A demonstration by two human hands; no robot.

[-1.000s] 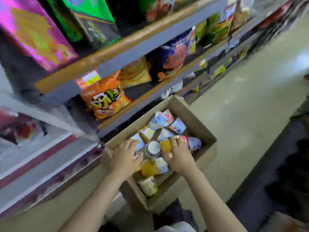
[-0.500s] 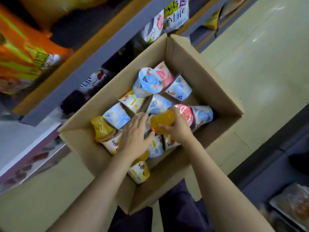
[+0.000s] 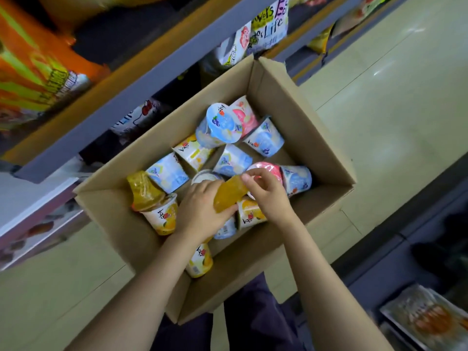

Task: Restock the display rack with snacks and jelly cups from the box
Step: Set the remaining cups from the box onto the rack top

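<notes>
An open cardboard box (image 3: 314, 127) on the floor holds several jelly cups in blue, pink and yellow wrappers, lying at all angles. Both my hands are inside it. My left hand (image 3: 200, 211) and my right hand (image 3: 268, 191) grip the same orange jelly cup (image 3: 229, 193), the left at its lower end and the right at its upper end. A blue-lidded cup (image 3: 220, 122) lies at the far side, and another orange cup (image 3: 139, 190) lies at the box's left wall. The display rack (image 3: 126, 79) rises just behind the box.
Snack bags fill the rack: an orange bag (image 3: 33, 79) at upper left and white lettered bags (image 3: 266, 24) on the lower shelf behind the box. Pale floor tiles (image 3: 392, 97) stretch to the right. A dark low unit with a tray (image 3: 425, 317) sits at lower right.
The view has closed in on the box. My right hand lifted the orange cup from among the others, and my left hand moved over and took hold of its other end.
</notes>
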